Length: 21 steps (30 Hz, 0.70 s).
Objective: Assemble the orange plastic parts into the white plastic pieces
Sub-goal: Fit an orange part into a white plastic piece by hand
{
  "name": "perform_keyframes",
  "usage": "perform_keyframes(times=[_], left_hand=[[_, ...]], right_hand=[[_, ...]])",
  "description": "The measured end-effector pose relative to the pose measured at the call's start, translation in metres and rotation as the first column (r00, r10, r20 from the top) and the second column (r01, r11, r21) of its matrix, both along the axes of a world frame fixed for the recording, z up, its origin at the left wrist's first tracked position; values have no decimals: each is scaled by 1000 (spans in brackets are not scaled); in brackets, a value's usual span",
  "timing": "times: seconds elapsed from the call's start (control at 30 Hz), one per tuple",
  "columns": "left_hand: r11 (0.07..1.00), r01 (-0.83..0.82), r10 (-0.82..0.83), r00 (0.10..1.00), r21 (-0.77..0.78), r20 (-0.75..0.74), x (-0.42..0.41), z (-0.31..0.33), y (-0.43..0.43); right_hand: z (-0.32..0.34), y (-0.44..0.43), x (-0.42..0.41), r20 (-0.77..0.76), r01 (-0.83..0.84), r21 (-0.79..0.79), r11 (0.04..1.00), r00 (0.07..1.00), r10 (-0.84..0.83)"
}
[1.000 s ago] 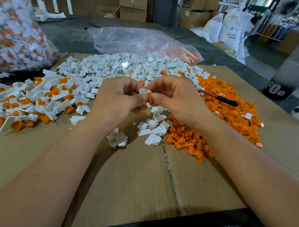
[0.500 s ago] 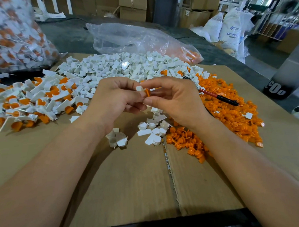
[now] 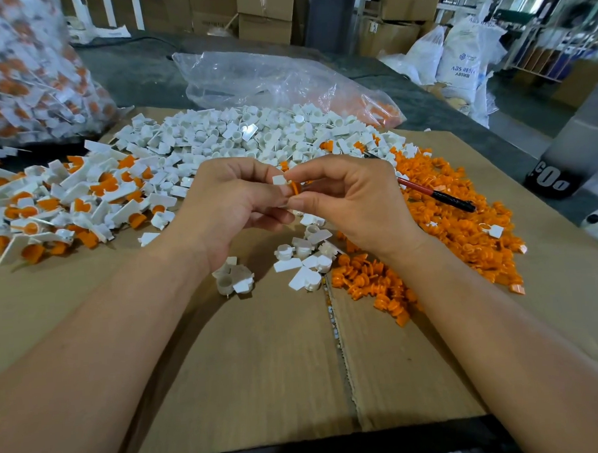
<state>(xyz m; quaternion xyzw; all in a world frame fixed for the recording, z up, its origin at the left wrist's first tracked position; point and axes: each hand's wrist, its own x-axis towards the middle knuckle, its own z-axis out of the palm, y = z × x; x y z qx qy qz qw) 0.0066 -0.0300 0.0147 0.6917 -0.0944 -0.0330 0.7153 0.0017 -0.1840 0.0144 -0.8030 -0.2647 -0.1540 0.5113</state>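
My left hand point(image 3: 231, 202) pinches a small white plastic piece point(image 3: 279, 180) above the middle of the cardboard. Against it, my right hand point(image 3: 351, 200) pinches an orange plastic part point(image 3: 295, 188) between thumb and forefinger. The two parts touch where the fingertips meet; how far the orange part sits inside is hidden by the fingers. Loose white pieces point(image 3: 238, 133) lie heaped behind the hands. Loose orange parts point(image 3: 462, 233) are piled to the right. Joined white-and-orange pieces point(image 3: 60, 206) are spread at the left.
A cardboard sheet point(image 3: 262, 365) covers the work surface. A red and black pen point(image 3: 436, 194) lies on the orange pile. A clear plastic bag point(image 3: 270, 77) sits at the back, and a bag of joined pieces point(image 3: 27, 77) at the far left. A few white pieces point(image 3: 305, 257) lie under the hands.
The orange part has turned from upright to sideways against the white piece. Both hands have risen slightly and stayed close together.
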Motion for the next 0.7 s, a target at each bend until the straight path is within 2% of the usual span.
perform_keyframes(times=[0.33,0.43,0.57,0.7], left_hand=[[995,-84,84,996,48,-3,2,-1,0],[961,-209,200,978,181,66,4,-4,0],[820,-400,315,913,409,261,8,-9,2],[805,-368,282,927,465,247,9,-11,3]], right_hand=[[0,1,1,-57,20,-77,997,998,-24],[0,1,2,-106,58,-160,985,992,-76],[1,-3,5,-109,125,-321,939,980,-168],[3,-8,7,-96,184,-348,919,968,-230]])
